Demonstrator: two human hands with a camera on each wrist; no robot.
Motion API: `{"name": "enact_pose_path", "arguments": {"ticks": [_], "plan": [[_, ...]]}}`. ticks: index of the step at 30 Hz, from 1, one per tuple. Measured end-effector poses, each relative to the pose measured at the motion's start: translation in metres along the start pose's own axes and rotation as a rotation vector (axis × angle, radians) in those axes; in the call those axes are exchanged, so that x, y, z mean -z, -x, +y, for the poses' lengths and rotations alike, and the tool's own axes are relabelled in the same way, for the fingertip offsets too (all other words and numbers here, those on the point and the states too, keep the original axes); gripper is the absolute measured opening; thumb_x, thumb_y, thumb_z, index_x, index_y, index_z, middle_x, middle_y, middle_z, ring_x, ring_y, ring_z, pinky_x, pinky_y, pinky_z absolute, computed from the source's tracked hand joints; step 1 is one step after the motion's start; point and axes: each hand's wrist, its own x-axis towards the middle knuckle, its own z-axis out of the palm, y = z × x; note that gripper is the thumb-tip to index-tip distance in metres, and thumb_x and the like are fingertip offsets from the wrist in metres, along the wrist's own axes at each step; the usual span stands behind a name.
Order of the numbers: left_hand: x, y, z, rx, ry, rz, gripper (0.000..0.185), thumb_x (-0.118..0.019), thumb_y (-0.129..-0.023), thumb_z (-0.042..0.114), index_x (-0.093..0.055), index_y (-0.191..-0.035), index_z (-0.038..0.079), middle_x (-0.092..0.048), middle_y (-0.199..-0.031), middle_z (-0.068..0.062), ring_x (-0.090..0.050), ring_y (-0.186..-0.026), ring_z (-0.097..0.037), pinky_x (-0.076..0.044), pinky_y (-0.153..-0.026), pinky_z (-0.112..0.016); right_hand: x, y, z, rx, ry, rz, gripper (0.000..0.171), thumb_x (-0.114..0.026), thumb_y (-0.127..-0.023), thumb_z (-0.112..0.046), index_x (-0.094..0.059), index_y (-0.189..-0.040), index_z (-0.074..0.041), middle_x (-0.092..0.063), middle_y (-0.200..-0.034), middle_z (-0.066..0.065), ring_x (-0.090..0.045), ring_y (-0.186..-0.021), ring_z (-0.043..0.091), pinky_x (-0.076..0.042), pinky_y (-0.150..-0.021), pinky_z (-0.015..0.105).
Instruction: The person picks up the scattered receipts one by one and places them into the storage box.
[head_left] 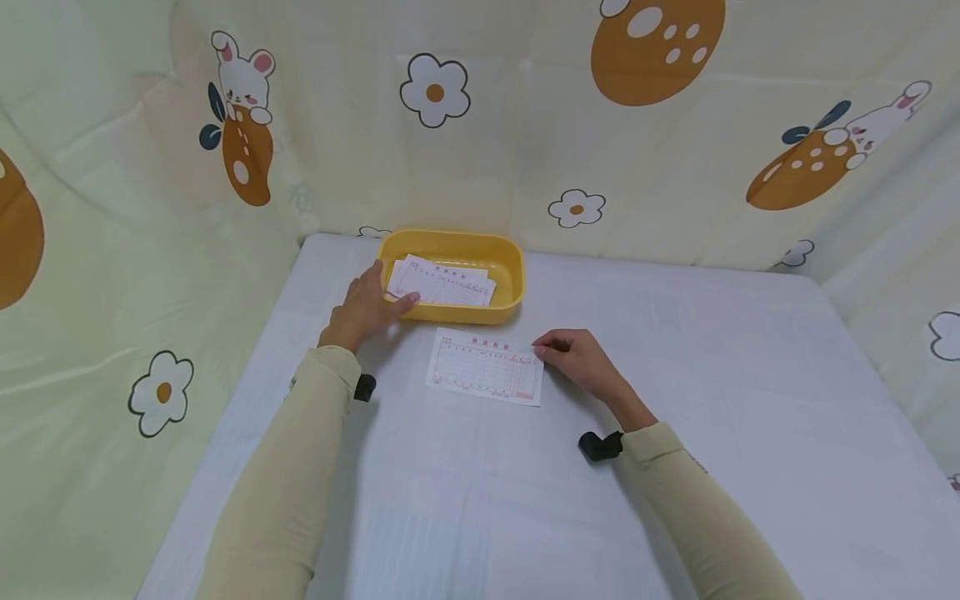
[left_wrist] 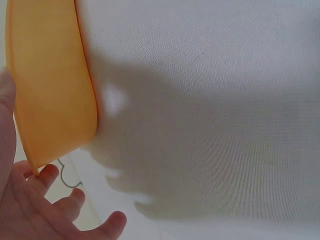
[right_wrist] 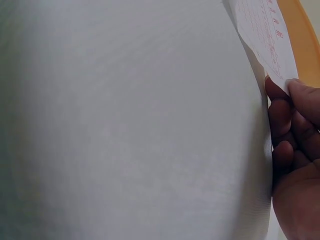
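On the white cloth-covered tabletop (head_left: 675, 375), the right hand (head_left: 577, 358) pinches the near red-printed white paper slip (head_left: 486, 367) by its right edge. Beyond, the left hand (head_left: 367, 304) grips the yellow plastic tray (head_left: 504, 250), thumb on stacked slips (head_left: 442, 283) inside.

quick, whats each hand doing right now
Left hand: thumb over the near rim of the yellow tray, pinching the paper slips inside.
Right hand: pinching the right edge of the printed form on the table.
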Motion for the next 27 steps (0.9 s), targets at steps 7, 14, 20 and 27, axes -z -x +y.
{"name": "enact_pose_path", "arguments": {"ticks": [7,14,20,27], "plan": [[0.002,0.001,0.001,-0.006,0.009,0.002,0.105,-0.062,-0.104,0.06,-0.001,-0.173,0.009,-0.012,-0.178,-0.016,-0.01,-0.163,-0.038,-0.015,-0.124,-0.071,0.001,0.0,-0.001,-0.005,-0.016,-0.003,0.019,-0.068,-0.107,-0.012,-0.078,-0.119,-0.002,-0.075,-0.117,0.012,-0.06,-0.107,0.028,-0.048,-0.096,0.042],[0.001,0.002,0.002,0.013,0.015,-0.006,0.105,-0.062,-0.104,0.06,0.0,-0.173,0.011,-0.01,-0.179,-0.014,-0.008,-0.163,-0.038,-0.014,-0.124,-0.07,0.003,0.001,0.003,-0.015,-0.023,-0.017,0.021,-0.068,-0.107,-0.015,-0.078,-0.12,-0.003,-0.074,-0.12,0.011,-0.059,-0.11,0.029,-0.048,-0.098,0.043],[0.001,0.002,0.002,0.015,0.016,0.0,0.104,-0.062,-0.104,0.06,-0.002,-0.173,0.011,-0.012,-0.179,-0.014,-0.01,-0.163,-0.037,-0.015,-0.124,-0.07,0.005,0.001,0.003,-0.014,-0.024,-0.033,0.021,-0.068,-0.107,-0.016,-0.078,-0.122,-0.003,-0.073,-0.118,0.011,-0.057,-0.104,0.027,-0.048,-0.084,0.036],[0.0,0.004,0.003,0.017,0.023,0.003,0.103,-0.063,-0.104,0.058,-0.003,-0.173,0.011,-0.013,-0.179,-0.014,-0.012,-0.163,-0.038,-0.016,-0.124,-0.07,0.011,0.001,-0.001,-0.011,-0.035,-0.034,0.021,-0.067,-0.108,-0.014,-0.077,-0.122,-0.003,-0.073,-0.112,0.01,-0.059,-0.098,0.026,-0.05,-0.078,0.031]]}}
